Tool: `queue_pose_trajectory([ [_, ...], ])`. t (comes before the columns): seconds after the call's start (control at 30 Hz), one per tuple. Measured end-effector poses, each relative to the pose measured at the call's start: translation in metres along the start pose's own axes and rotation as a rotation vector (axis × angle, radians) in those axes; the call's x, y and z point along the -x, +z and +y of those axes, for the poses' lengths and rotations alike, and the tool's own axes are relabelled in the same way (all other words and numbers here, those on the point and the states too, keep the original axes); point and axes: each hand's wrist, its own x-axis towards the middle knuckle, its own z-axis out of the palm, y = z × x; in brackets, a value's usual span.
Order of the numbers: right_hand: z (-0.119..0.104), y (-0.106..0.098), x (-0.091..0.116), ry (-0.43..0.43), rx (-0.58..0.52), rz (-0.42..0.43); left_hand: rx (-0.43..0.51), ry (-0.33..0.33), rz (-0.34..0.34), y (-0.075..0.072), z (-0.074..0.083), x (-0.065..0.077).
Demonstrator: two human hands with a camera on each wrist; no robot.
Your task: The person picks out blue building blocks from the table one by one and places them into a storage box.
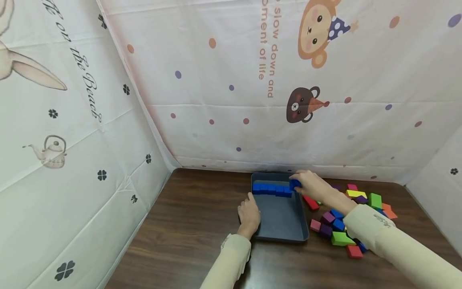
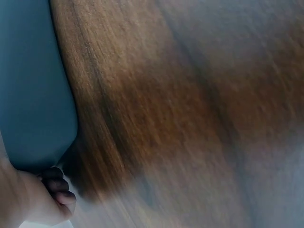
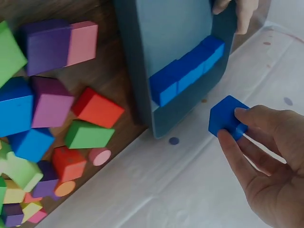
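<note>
My right hand (image 1: 310, 186) pinches a blue block (image 3: 223, 114) between thumb and fingertips; it has a six-sided outline in the right wrist view. In the head view this hand is over the back right corner of the dark grey tray (image 1: 281, 216). Inside the tray, several blue blocks (image 1: 268, 189) stand in a row along the back wall. My left hand (image 1: 249, 214) grips the tray's left rim, with a fingertip on each side of the wall in the right wrist view. The left wrist view catches its curled fingers (image 2: 61, 190) beside the tray's end.
Right of the tray lies a loose pile of coloured blocks, among them a light green block (image 1: 342, 239), a red block (image 3: 97, 108) and a purple block (image 3: 47, 45). The brown wooden table (image 1: 187, 224) ends at a printed white cloth (image 1: 223, 132) behind the tray.
</note>
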Motion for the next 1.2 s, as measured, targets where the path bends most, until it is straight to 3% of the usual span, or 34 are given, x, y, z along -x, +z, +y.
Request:
queue_pose_trajectory([
  [0.4, -0.017, 0.030, -0.041, -0.033, -0.033, -0.020, -0.084, -0.001, -0.014, 0.003, 0.000, 0.002],
  [0.67, -0.031, 0.061, -0.061, -0.020, -0.050, -0.070, -0.060, -0.020, -0.008, 0.002, 0.002, 0.003],
  [1.03, -0.030, 0.096, -0.059, 0.050, -0.097, -0.185, -0.065, -0.025, -0.017, -0.003, 0.005, 0.008],
  [1.2, -0.030, 0.101, -0.056, 0.042, -0.105, -0.177, -0.077, -0.022, -0.021, -0.003, 0.006, 0.008],
])
